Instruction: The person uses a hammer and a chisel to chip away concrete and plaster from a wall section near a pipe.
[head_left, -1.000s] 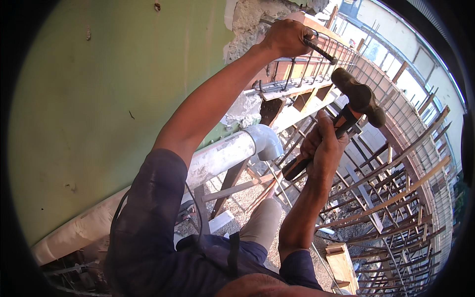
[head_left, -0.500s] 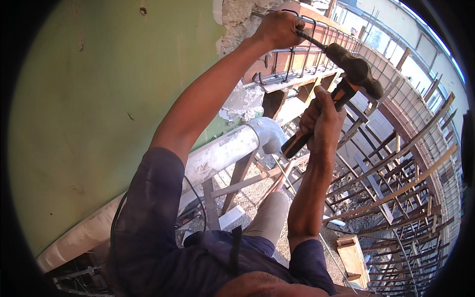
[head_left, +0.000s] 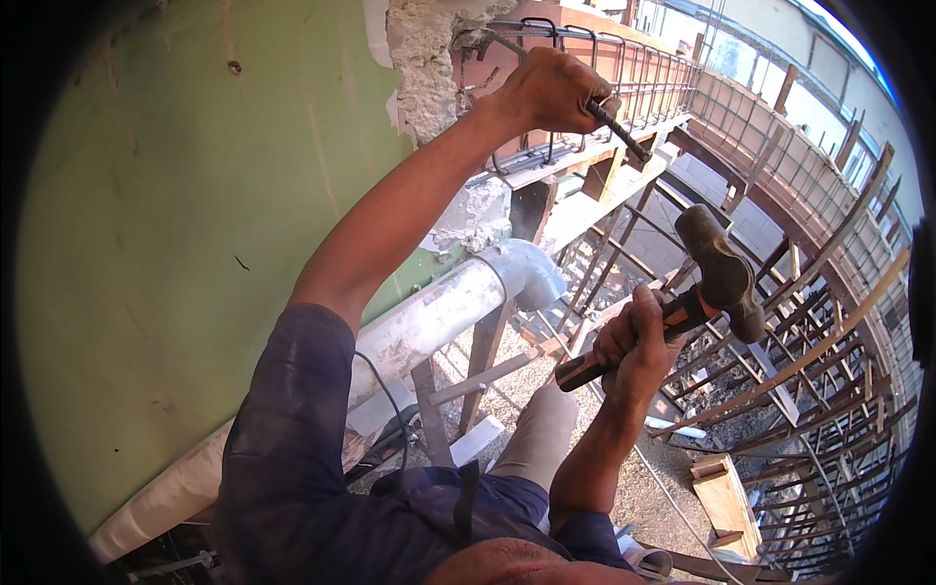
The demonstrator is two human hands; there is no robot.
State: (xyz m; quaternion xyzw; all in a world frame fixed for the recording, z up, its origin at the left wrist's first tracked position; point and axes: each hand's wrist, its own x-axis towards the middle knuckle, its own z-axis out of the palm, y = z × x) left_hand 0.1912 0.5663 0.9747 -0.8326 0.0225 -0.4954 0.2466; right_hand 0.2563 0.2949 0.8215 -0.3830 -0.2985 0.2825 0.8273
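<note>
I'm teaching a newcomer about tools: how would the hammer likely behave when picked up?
The hammer probably feels head-heavy: its metal-looking head is much thicker than the handle. The handle, straight in the closed right hand, looks stiff. With the head beyond that hand, it may tip if held loosely.

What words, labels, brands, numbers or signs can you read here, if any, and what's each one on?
None can be read.
Hammer: no legible marking on its head or black-and-orange handle.
Metal bar: no legible marking.
Pale pipe: smudges and patches, no letters I can make out.
Green wall: stains and marks, no legible writing.
Background scaffolding and buildings: too small or bright to tell.
</note>
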